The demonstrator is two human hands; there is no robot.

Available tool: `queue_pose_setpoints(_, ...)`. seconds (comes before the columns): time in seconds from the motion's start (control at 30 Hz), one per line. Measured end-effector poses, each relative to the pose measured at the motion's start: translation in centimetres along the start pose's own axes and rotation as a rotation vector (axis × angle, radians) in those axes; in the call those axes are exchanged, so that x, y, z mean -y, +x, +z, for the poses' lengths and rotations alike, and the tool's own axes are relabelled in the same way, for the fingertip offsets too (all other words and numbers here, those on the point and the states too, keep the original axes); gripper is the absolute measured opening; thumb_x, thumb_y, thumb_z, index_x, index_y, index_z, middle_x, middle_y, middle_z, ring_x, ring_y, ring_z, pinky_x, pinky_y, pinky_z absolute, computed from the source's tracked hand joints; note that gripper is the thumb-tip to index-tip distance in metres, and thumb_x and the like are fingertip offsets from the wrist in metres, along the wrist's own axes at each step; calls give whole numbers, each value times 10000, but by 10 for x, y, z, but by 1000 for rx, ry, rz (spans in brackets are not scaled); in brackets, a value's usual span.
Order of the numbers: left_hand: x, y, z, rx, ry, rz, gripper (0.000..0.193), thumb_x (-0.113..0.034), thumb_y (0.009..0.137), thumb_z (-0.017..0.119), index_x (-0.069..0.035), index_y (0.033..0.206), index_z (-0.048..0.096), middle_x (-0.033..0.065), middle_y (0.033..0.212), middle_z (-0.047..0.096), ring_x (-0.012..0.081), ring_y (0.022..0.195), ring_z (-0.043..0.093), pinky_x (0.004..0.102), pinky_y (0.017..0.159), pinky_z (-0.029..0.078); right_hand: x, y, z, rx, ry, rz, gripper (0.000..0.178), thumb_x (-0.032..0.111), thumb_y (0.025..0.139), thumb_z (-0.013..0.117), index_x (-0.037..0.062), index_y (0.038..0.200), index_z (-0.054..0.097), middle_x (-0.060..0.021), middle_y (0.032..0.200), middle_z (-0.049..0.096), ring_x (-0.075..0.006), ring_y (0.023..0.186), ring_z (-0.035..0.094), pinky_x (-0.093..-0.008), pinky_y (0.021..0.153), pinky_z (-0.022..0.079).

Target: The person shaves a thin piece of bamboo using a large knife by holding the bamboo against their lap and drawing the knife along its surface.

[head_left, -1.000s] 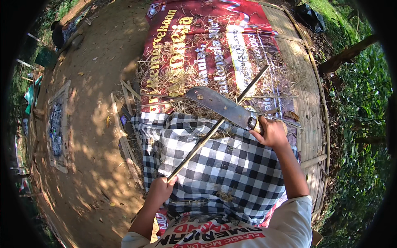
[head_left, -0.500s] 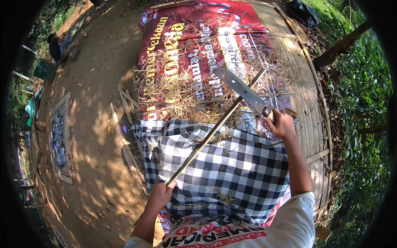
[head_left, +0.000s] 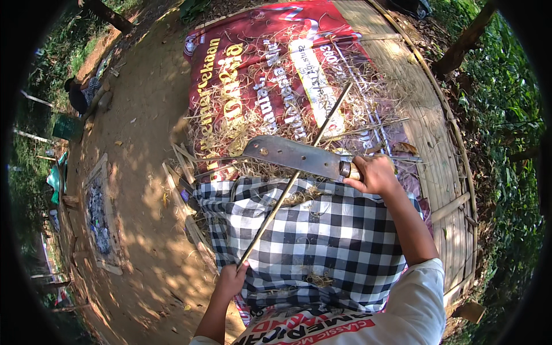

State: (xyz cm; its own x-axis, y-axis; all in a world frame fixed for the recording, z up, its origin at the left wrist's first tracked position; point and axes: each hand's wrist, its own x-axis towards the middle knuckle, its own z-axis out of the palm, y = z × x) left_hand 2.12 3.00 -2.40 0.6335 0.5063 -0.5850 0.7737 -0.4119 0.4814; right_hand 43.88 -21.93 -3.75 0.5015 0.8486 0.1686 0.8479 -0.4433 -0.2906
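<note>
The right hand [head_left: 376, 174] is wrapped around the handle of a broad, dark grey metal knife [head_left: 290, 156] with small holes, its blade pointing left. The left hand [head_left: 231, 280] is closed around the near end of a long, thin, yellowish-brown wooden stick [head_left: 277, 206], which slants away to the far right. The blade crosses above the stick; whether they touch I cannot tell. Beneath lies a black-and-white checked cloth [head_left: 330, 238]. Beyond it, pale curled shavings [head_left: 230, 115] litter a red printed banner [head_left: 339, 20] on a slatted bamboo platform [head_left: 451, 230], with brown bare ground [head_left: 149, 247] to the left.
</note>
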Motion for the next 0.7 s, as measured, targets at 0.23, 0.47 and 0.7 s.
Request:
queue_pose_setpoints(0.23, -10, 3, -4, 12, 77, -7, 648, -505, 931, 524, 68, 629, 532, 236, 519, 465, 429, 522, 511, 468, 515, 387, -57, -11, 6, -100, -68, 370, 545, 597, 826, 605, 54, 791, 576, -150, 581, 608, -367, 576, 620, -447, 544, 486)
queue_pose_setpoints(0.47, -2, 2, 1, -34, 53, 46, 656, -507, 938, 506, 72, 631, 528, 244, 529, 456, 439, 533, 509, 473, 521, 385, -26, -1, 16, -214, -14, 353, 527, 565, 811, 645, 42, 827, 585, -162, 596, 628, -354, 571, 643, -432, 528, 513)
queue_pose_setpoints(0.7, 3, 0, 5, -67, 15, 34, 617, -479, 939, 520, 80, 683, 572, 269, 570, 491, 464, 597, 550, 474, 554, 416, -1, -6, 2, -77, -11, 229, 552, 600, 806, 625, 51, 836, 574, -165, 530, 582, -365, 515, 614, -453, 502, 492)
